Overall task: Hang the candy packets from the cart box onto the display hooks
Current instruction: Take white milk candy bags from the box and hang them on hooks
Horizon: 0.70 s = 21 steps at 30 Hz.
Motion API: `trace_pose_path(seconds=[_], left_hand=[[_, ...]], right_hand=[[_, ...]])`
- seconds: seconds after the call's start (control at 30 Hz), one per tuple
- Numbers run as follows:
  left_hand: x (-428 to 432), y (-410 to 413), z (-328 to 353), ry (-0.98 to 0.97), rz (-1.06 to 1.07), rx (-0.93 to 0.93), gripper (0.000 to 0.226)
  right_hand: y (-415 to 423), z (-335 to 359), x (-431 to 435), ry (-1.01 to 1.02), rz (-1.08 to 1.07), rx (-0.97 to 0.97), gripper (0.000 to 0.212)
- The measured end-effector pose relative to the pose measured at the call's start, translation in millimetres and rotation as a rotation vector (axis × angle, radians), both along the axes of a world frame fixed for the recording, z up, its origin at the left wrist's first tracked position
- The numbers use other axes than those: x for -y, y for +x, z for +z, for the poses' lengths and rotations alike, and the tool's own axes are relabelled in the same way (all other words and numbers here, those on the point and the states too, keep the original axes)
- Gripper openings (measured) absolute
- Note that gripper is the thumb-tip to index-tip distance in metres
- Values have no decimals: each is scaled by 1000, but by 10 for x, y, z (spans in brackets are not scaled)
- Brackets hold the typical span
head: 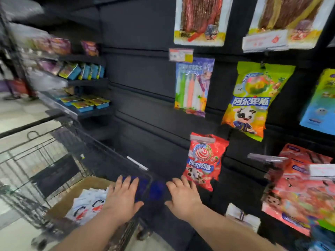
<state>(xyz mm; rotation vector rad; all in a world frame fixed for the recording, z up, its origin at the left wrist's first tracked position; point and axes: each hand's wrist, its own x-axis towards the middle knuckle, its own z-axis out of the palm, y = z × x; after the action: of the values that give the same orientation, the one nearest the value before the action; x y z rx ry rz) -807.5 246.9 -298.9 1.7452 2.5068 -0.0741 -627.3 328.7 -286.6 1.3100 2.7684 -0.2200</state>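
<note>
Fingers [126, 180] of the left hand [123, 196] lie slightly spread and fairly flat on the blue handle [146, 185] at the near edge of the wire cart [54, 160]. Those of the right hand [183, 196] are bent at the knuckles just past the handle's right end, and blur hides whether they grip anything. Neither hand holds a packet. One cardboard box [79, 191] sits in the cart's near corner, just left of the left hand. In it lies a loose heap of white candy packets [85, 205] with red and black print, too overlapped to count. On the black display wall [141, 87] seven hanging spots show. Along the top edge are two clear packets of red-brown strips [199, 19] [286, 20]. Below them come one packet of coloured sticks [192, 87], one green packet [252, 100] and one blue packet [320, 100] cut by the right edge. Lower still are one red lollipop packet [203, 160], just above the right hand, and a stack of pink-red packets [299, 196] at the lower right. The wall's left part is bare black panel. Further left, three dark shelves [87, 82] carry blue-edged boxes and purple packets. The floor [18, 115] is pale and glossy, and the whole left side is smeared by motion.
</note>
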Motion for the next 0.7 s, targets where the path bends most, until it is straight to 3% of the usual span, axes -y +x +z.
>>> trace_pose_path(seconds=[0.37,0.7], left_hand=[[872,-1340,-56,-71,140,27,81],[635,-1943,-233,-80,201,63,79]], right_hand=[[-1379,-116,636,-25,125,76,60],[-2113,-325,124,-116,149,89,58]])
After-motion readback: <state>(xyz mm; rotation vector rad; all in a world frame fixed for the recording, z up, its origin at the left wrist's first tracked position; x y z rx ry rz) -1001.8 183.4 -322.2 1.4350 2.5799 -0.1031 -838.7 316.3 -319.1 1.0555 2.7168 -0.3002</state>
